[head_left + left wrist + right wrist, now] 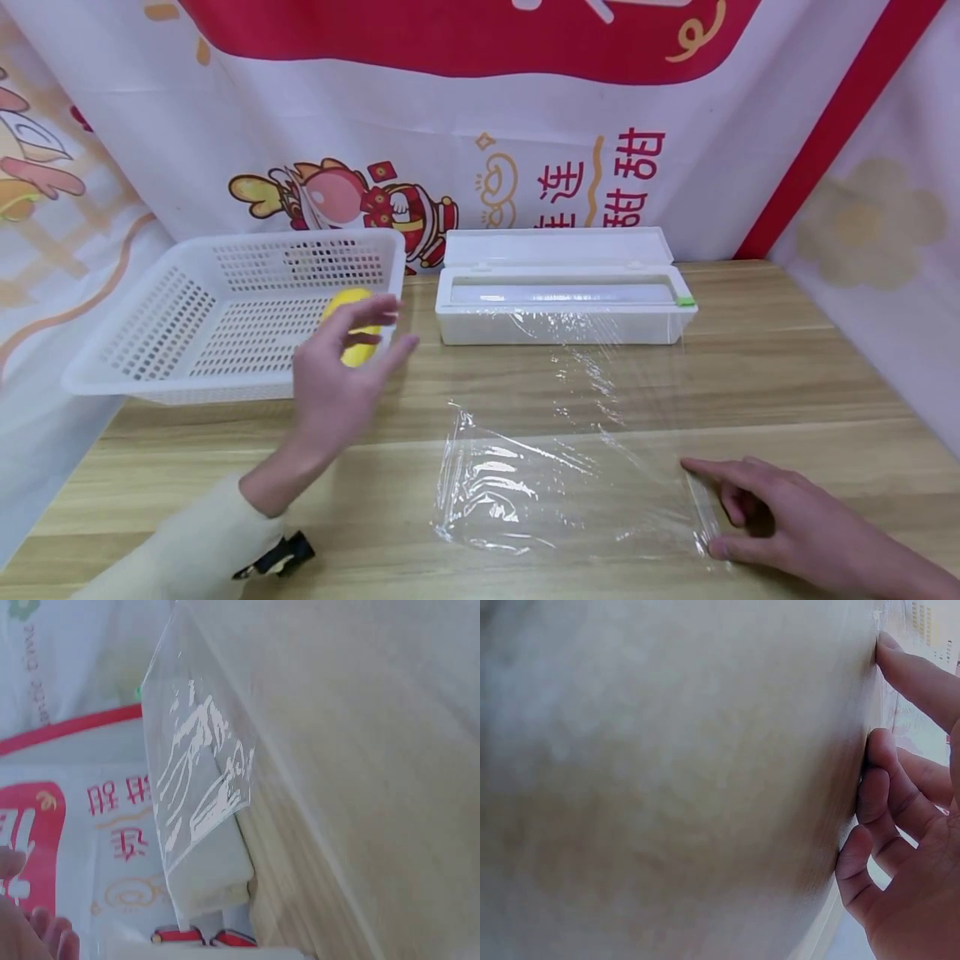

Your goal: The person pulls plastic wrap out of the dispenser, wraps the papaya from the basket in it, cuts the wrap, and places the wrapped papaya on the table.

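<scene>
A yellow fruit (358,352) lies in the near right corner of a white perforated basket (187,321). My left hand (348,379) hovers just in front of it with fingers spread, holding nothing; its fingertips (41,934) show at the edge of the left wrist view. A sheet of clear cling film (555,487) runs from a white dispenser box (562,292) with its lid raised down onto the wooden table (525,392). My right hand (738,504) rests on the film's right edge, index finger and thumb pressing it flat. In the right wrist view those fingers (900,795) touch the table (667,787).
The basket stands at the back left and the dispenser box at the back middle, both against a printed red and white cloth backdrop (525,125). The left wrist view shows the film (199,772), the box (214,877) and the table (360,750).
</scene>
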A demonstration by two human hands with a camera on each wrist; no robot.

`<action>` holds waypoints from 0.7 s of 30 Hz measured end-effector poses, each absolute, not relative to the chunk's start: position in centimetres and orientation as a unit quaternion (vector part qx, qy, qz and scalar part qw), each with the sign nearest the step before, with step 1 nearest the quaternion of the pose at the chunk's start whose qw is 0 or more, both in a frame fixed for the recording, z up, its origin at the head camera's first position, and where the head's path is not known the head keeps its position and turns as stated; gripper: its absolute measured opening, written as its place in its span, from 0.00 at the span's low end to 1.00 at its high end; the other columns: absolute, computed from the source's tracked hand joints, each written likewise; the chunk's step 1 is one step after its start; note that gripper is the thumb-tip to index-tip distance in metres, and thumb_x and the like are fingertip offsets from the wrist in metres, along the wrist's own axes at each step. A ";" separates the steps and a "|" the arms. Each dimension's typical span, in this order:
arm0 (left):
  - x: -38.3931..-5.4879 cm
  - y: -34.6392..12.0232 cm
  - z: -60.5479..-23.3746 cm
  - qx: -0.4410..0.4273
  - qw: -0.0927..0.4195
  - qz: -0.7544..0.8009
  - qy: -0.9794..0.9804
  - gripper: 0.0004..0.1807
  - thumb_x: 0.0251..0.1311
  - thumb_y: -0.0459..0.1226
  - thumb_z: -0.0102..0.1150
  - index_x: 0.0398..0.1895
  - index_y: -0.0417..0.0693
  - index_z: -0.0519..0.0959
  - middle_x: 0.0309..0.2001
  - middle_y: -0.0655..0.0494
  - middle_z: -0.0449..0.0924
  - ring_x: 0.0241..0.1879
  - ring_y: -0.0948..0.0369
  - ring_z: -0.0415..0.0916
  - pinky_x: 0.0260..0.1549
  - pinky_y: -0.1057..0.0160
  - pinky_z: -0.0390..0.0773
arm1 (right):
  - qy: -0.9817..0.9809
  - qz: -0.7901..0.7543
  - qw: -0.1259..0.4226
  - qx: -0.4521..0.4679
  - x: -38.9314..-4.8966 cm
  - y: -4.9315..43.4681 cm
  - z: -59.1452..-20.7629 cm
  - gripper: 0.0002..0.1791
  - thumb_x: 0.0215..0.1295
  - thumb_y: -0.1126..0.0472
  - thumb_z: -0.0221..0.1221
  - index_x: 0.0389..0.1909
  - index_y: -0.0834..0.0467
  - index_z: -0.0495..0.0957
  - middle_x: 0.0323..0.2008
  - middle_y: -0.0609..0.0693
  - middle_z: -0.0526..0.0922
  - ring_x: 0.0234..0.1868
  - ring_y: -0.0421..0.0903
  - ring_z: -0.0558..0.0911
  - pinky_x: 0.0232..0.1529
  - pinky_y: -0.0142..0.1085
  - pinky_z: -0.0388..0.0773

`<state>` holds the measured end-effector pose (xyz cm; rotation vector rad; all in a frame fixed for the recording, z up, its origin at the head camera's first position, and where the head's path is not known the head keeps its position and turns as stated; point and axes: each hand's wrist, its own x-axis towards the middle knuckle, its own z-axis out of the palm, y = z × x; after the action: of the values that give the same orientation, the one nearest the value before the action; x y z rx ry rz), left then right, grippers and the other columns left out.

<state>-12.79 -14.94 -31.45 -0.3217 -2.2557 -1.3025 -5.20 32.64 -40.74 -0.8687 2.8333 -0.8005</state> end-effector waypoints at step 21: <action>-17.9 -20.5 -30.3 0.115 0.111 -0.400 -0.903 0.34 0.63 0.40 0.76 0.71 0.45 0.76 0.67 0.45 0.81 0.67 0.46 0.77 0.70 0.44 0.76 | 0.925 -0.258 0.039 -0.277 -5.2 32.5 -40.8 0.40 0.58 0.44 0.77 0.71 0.49 0.76 0.32 0.30 0.67 0.34 0.26 0.67 0.31 0.26 0.60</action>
<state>-17.88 -20.49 -30.29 0.3368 -2.6508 -1.1739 -5.20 32.51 -40.75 -0.8492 2.8348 -0.7895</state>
